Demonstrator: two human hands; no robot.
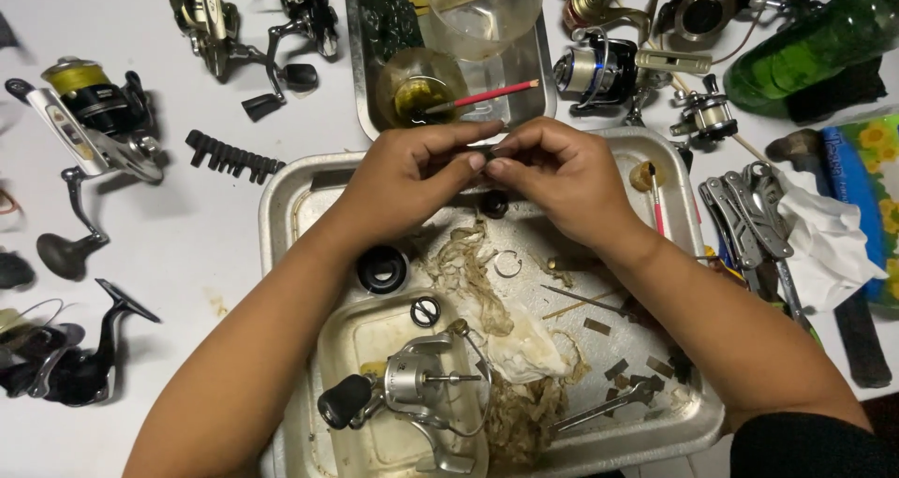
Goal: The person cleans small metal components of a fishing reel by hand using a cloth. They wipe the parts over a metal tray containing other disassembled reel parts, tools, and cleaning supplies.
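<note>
Both hands pinch a small dark part above the metal tray point(281, 197), centre frame

Left hand point(412, 174) and right hand point(562, 178) are closed fingertip to fingertip on the small part point(489, 152); the stripped spinning reel point(412, 389) lies lower centre, bearings, washers and a greasy rag loose beside it; reassembly looks far off; other reels crowd the desk point(187, 244).

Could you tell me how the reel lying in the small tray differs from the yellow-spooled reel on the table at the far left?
The silver reel lies in a small tray with its spool off and the bare shaft showing; the yellow-spooled reel sits whole on the white table. The silver reel lies near soiled rags; the other lies clear of them. Both are spinning reels with a dark handle knob.
</note>
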